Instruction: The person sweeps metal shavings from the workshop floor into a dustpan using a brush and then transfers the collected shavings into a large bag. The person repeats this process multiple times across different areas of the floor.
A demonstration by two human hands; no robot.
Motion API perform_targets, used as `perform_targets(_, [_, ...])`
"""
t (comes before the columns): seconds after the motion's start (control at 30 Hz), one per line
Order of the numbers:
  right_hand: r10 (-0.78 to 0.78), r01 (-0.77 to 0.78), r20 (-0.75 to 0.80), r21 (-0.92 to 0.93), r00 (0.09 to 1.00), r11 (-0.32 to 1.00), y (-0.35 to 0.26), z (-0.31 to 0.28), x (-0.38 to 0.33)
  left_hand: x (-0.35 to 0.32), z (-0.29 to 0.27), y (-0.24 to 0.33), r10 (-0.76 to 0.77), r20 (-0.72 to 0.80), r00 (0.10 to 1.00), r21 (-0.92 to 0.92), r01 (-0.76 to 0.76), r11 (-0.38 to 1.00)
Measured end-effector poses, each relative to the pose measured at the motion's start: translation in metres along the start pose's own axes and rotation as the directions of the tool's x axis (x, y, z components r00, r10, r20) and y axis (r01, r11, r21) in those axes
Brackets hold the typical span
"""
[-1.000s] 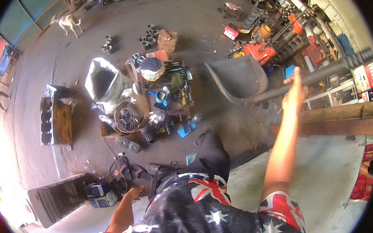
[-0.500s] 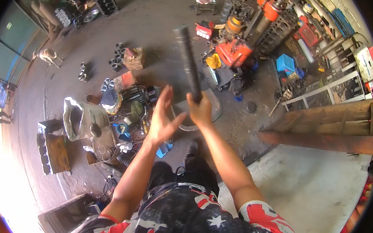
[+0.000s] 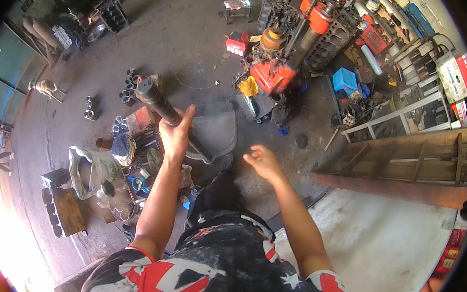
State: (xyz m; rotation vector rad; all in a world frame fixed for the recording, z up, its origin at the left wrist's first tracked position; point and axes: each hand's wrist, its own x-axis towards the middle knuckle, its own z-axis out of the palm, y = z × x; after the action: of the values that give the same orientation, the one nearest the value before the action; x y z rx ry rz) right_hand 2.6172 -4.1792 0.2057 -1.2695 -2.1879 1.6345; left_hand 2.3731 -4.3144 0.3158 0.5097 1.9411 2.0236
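My left hand (image 3: 174, 140) is closed round a dark, ridged metal shaft (image 3: 162, 106). The shaft slants, its thick round end up at the far left and its thinner end down toward the middle. My right hand (image 3: 264, 162) is off the shaft, to its right; nothing shows in it, and its fingers are loosely curled with a gap at the thumb. Beyond and below the shaft, a grey translucent sheet (image 3: 218, 135) lies on the floor.
Engine parts and an orange jack-like machine (image 3: 274, 75) stand ahead on the right. At right are a wooden frame (image 3: 402, 159) and a pale worktop (image 3: 369, 239). On the left floor are a white sack (image 3: 86, 173), tools and metal cylinders (image 3: 130, 85). A dog (image 3: 46, 87) stands farther off.
The shaft has passed from my right hand to my left and tilted over to the left. My right hand has let go and drawn to the right. The whole view has shifted a little.
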Motion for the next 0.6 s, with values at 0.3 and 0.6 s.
perform_targets(0.3, [0.247, -0.164, 0.113, -0.484, 0.962, 0.860, 0.076, -0.064, 0.109, 0.051, -0.022, -0.097, -0.162, -0.115, 0.980, 0.023, 0.165, 0.986])
perform_targets(0.6, [0.434, -0.266, 0.102, -0.659, 0.895, 0.704, 0.114, -0.059, 0.255, 0.073, -0.019, -0.191, -0.245, -0.234, 0.941, 0.192, 0.292, 0.937])
